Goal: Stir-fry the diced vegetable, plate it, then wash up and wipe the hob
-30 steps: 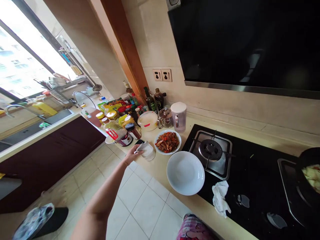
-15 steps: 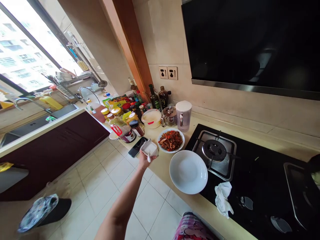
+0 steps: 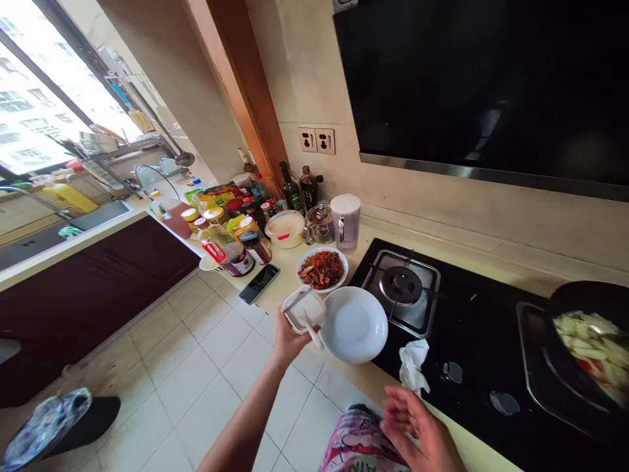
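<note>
My left hand [image 3: 289, 337] grips a small white container [image 3: 301, 309] of white contents, probably a seasoning box, with its lid flipped up. A white spoon [image 3: 313, 333] sticks out of it over the front edge. Beside the container is a large white bowl [image 3: 354, 324] with nothing in it. Behind stands a plate of cooked meat with red pepper pieces [image 3: 322, 270]. My right hand [image 3: 415, 426] is in the lower right, fingers apart and holding nothing, just in front of a crumpled white tissue [image 3: 414, 364].
A black gas hob [image 3: 472, 341] fills the right side, with a wok [image 3: 590, 354] of pale vegetables. A phone [image 3: 259, 284] lies on the counter edge. Jars and bottles [image 3: 240, 223] crowd the left, near a clear pitcher [image 3: 346, 226]. A lined bin [image 3: 63, 426] stands on the floor.
My left hand has brought the container nearer, away from the phone and up to the bowl's left side. My right hand has come into view. The view has turned right, showing more of the wok.
</note>
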A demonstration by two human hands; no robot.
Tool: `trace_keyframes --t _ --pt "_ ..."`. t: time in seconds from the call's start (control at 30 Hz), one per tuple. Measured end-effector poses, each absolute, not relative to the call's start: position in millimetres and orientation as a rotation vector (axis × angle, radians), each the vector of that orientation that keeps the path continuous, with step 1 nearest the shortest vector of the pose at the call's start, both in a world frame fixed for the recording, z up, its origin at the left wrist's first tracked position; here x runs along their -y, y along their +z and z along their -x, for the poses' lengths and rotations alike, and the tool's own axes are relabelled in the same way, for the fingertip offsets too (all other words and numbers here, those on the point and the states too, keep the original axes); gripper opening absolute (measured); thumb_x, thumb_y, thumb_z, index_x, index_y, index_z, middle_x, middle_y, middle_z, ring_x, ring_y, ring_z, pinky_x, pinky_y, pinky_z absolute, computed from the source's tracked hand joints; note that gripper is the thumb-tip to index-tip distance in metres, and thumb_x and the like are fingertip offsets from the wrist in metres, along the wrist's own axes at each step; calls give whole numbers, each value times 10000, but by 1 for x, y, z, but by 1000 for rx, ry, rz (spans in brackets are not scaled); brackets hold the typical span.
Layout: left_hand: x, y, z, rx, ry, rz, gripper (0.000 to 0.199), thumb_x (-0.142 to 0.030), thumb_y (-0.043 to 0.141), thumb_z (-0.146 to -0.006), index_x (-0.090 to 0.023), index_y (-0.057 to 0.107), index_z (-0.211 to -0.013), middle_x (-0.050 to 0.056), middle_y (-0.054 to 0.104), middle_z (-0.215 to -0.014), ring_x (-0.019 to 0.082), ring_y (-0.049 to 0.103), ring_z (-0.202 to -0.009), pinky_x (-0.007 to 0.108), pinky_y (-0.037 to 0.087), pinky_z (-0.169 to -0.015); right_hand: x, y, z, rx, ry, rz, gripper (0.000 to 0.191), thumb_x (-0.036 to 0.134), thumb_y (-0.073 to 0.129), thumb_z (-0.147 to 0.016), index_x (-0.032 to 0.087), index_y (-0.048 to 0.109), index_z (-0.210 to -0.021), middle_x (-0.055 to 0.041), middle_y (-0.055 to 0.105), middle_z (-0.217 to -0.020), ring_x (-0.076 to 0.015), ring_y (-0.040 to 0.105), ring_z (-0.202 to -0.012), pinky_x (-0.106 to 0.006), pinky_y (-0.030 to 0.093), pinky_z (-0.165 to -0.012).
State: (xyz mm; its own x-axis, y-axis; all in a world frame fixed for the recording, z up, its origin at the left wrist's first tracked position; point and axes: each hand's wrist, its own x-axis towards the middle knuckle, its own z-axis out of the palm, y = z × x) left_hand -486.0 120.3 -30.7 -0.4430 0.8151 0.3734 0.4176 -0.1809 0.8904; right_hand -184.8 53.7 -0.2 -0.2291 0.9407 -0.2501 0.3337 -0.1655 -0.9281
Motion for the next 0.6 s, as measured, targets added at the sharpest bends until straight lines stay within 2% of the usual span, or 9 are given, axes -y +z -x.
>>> trace_keyframes --t 0.07,0.13,0.2,0.3,0.37,0.53,0.6 --pt "-108 -23 439 -1621 1615 -1482 867 -395 820 -560 -219 350 -1268 115 508 -1230 303 519 -1167 455 427 -997 -62 15 196 1593 1560 1302 673 689 663 -628 200 587 -1084 -94 677 -920 -249 661 -851 -338 548 -741" --pt "-100 -18 393 -1513 1543 -1532 847 -404 803 -588 -231 341 -1276 122 493 -1244 310 514 -1172 459 436 -983 -64 31 196 1640 1647 1213 599 656 671 -653 181 579 -1006 -60 651 -822 -208 648 -740 -279 526 -633" --pt "-96 -17 352 -1416 1473 -1584 836 -409 792 -601 -241 336 -1281 128 483 -1251 312 512 -1168 457 442 -972 -61 44 186 1613 1649 1245 466 642 558 -773 188 549 -880 -14 599 -698 -162 615 -620 -236 480 -548" --pt "-96 -16 302 -1292 1384 -1624 827 -428 783 -594 -238 346 -1269 128 503 -1213 305 540 -1113 450 458 -938 -52 56 152 1535 1513 1429 418 585 361 -907 210 492 -781 9 558 -620 -132 583 -534 -215 429 -497" --pt "-98 -13 275 -1254 1328 -1640 792 -415 776 -591 -236 364 -1244 118 530 -1166 297 564 -1062 445 471 -909 -45 61 121 1652 1267 1539 395 517 317 -945 217 493 -759 8 562 -598 -130 572 -508 -218 392 -479" --pt "-102 -6 217 -1154 1249 -1653 794 -368 759 -593 -244 331 -1249 108 557 -1173 286 593 -1037 441 487 -889 -33 69 42 2156 152 1537 328 295 345 -971 220 545 -723 7 575 -566 -134 559 -488 -267 302 -501" --pt "-102 -5 200 -1156 1231 -1677 797 -357 751 -592 -226 328 -1255 110 558 -1180 292 588 -1061 455 480 -906 -31 71 18 2200 -106 1487 356 255 316 -981 218 544 -709 15 558 -550 -128 542 -468 -278 289 -509"
